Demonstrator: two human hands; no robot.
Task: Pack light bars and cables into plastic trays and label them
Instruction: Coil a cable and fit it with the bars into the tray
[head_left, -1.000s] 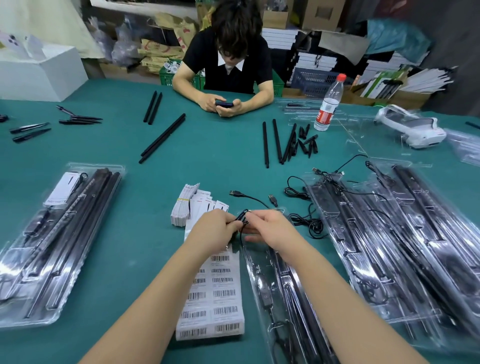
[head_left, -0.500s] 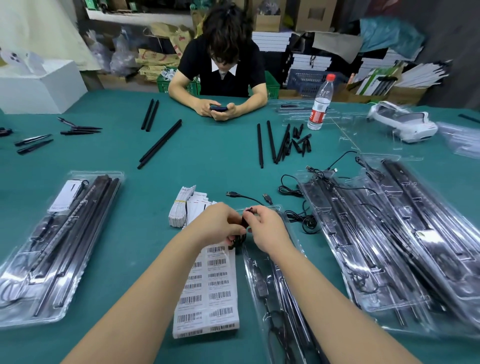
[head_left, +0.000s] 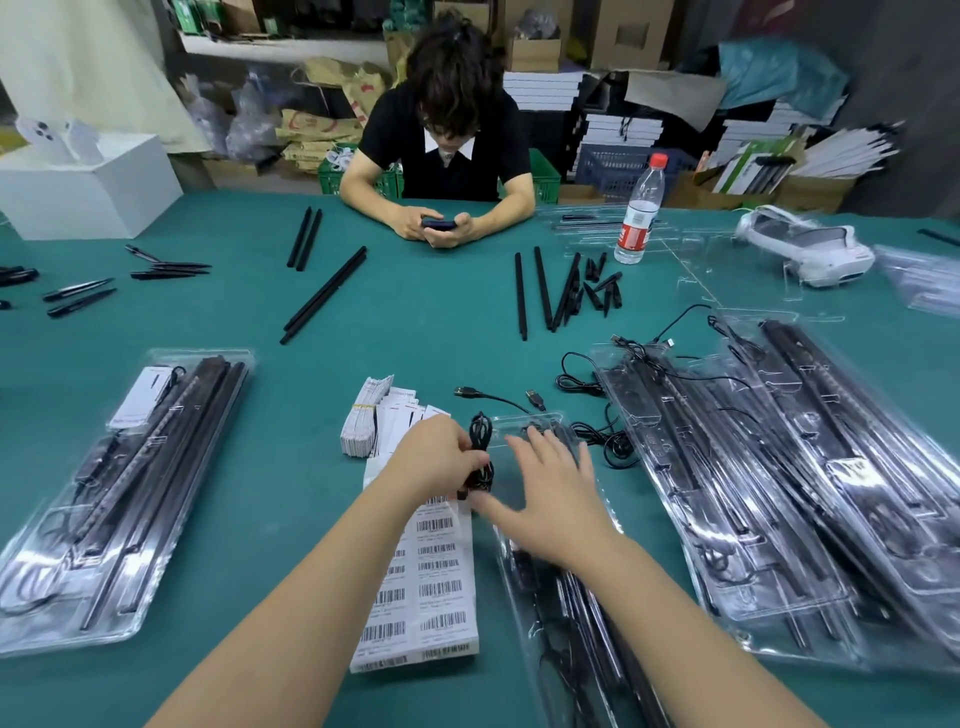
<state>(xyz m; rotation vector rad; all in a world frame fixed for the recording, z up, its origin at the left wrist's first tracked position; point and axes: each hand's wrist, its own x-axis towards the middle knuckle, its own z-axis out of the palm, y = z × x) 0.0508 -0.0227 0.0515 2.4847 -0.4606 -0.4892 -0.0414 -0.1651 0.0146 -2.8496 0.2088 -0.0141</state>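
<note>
My left hand (head_left: 439, 460) grips a coiled black cable (head_left: 480, 447) just above the top end of a clear plastic tray (head_left: 524, 613) that lies in front of me with black light bars in it. My right hand (head_left: 548, 491) hovers over that tray's upper part with fingers spread and straight, holding nothing. A sheet of barcode labels (head_left: 431, 582) lies under my left forearm, with a stack of white cards (head_left: 371, 421) beyond it. Loose black cables (head_left: 576, 384) trail across the green table (head_left: 415, 332).
A filled tray (head_left: 104, 499) lies at the left and two more trays (head_left: 769, 478) at the right. Loose black bars (head_left: 324, 296) and short pieces (head_left: 571, 286) are scattered mid-table. A water bottle (head_left: 640, 213) and a white headset (head_left: 810, 249) stand far right. A person (head_left: 447, 145) sits opposite.
My right hand has let go of the cable and opened, its fingers spreading over the tray. My left hand keeps hold of the coiled cable.
</note>
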